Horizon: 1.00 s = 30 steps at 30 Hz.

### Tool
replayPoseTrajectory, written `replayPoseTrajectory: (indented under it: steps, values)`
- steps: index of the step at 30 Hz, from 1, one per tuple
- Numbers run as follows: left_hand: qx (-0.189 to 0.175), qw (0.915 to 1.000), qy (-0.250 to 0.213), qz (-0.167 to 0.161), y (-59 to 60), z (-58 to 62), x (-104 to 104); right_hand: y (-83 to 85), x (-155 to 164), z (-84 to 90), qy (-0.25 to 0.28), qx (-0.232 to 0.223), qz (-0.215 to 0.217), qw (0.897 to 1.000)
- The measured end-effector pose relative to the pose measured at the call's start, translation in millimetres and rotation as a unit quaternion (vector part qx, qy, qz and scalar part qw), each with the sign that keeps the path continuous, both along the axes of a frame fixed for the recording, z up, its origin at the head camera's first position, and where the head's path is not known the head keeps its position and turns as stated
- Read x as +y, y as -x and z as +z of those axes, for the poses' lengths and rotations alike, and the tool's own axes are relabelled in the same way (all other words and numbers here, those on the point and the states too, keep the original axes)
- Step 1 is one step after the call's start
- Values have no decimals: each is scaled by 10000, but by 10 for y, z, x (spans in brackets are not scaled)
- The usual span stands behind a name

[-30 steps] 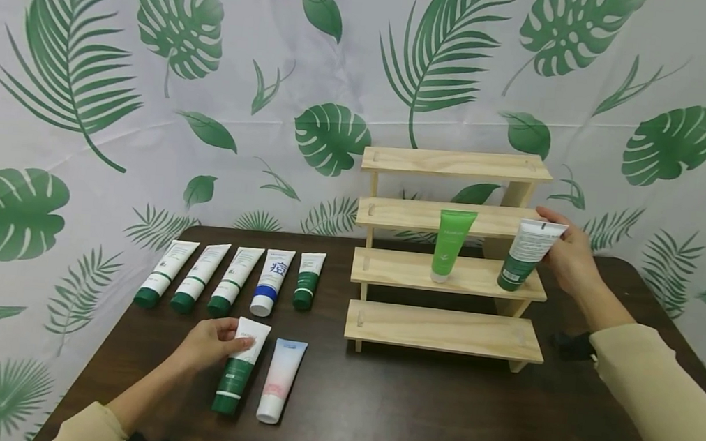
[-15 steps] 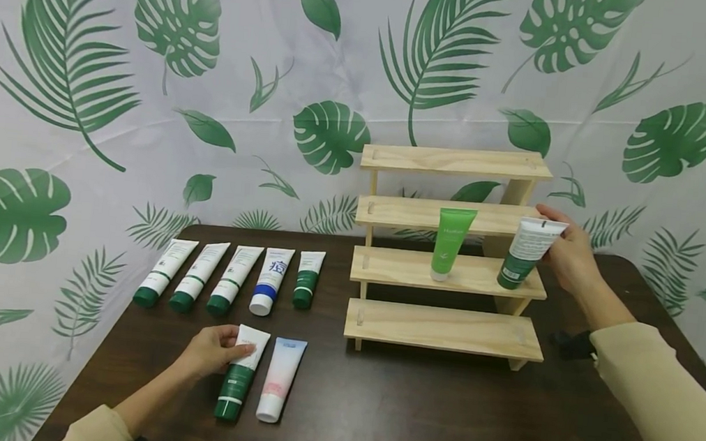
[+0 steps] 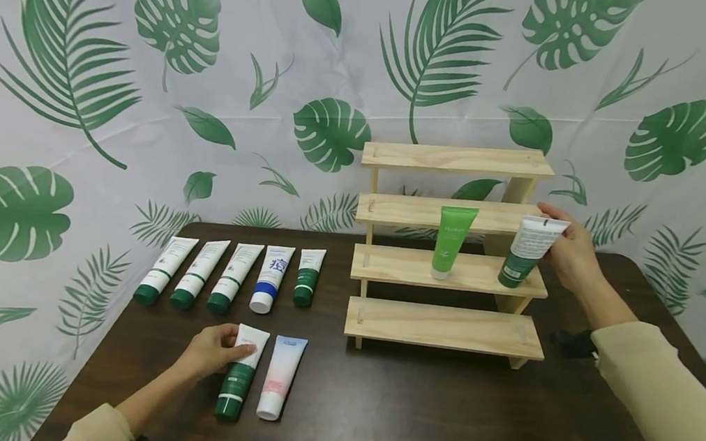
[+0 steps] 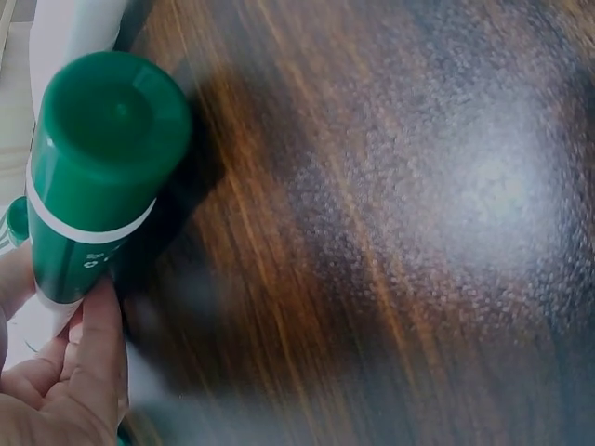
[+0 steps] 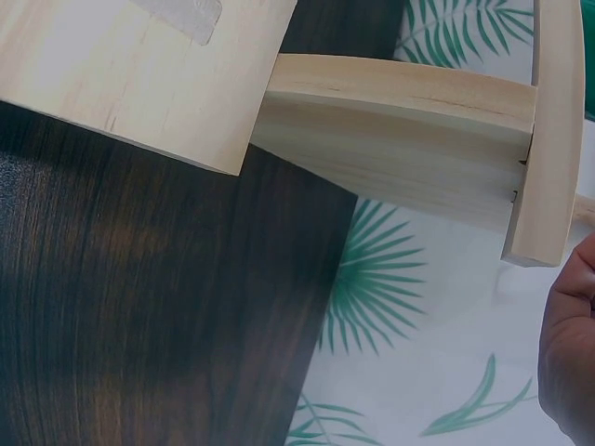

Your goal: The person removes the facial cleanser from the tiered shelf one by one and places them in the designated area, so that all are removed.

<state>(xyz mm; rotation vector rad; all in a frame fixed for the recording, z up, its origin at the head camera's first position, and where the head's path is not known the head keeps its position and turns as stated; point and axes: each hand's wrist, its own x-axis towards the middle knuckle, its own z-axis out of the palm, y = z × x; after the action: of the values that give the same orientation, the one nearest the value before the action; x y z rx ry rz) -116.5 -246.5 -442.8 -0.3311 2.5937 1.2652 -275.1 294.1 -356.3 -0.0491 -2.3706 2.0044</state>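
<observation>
Backdrop: leaf-print cloth [image 3: 87, 85] behind our dark wooden table [image 3: 411, 415].
Left hand [image 3: 210, 352]: our fingers curl round the white end of a white-and-green tube [image 3: 240, 373] lying flat on the table, green cap toward us.
Beside that grip: pink-and-blue tube [image 3: 279, 378] just to its right; row of five tubes [image 3: 231, 276] beyond it.
Right hand [image 3: 567, 250]: fingers clamp the crimped top of a green-and-white tube [image 3: 528, 253] standing cap-down on the wooden tiered shelf [image 3: 444, 326], second step up.
Left of that grip: light green tube [image 3: 450, 241], same step.
</observation>
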Motion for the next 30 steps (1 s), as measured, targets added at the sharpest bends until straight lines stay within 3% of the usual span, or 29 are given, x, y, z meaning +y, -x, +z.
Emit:
replayPoseTrajectory:
  steps: [9, 16, 30]
  values:
    - [-51, 9999, 96, 20, -1, 3, -3, -4, -6, 5, -76, 37, -3, 10000]
    - [-1, 9997, 248, 52, -15, 10, -8, 1, -7, 12, 290, -18, 65, 9996]
    - [121, 9991, 402, 33, -36, 8, -27, 0, 4, -8, 227, 74, 83, 9997]
